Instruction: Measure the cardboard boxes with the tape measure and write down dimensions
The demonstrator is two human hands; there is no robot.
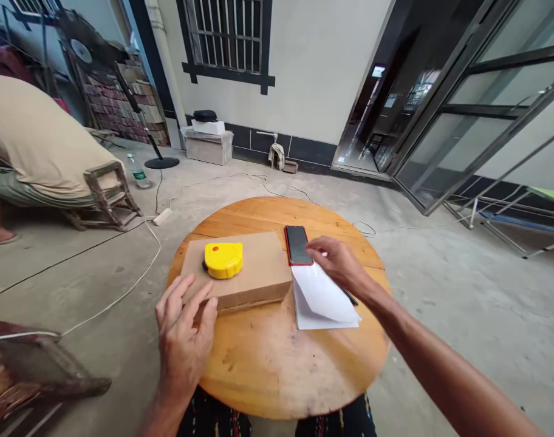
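Observation:
My left hand is open, its fingers spread at the front left edge of a flat brown cardboard box. On the box lies a yellow tape measure with a red button, just beyond my left fingertips. My right hand is closed in a pinch at the top of a stack of white paper. The upper sheet is curled and partly raised off the one below. A black phone with a red edge lies just left of my right fingertips. A dark pen-like object pokes out beside the paper, mostly hidden.
Everything rests on a round wooden table. To the left, a person in a light shirt bends by a small wooden chair. A standing fan, a bottle and cables are on the floor. A glass door stands ajar at right.

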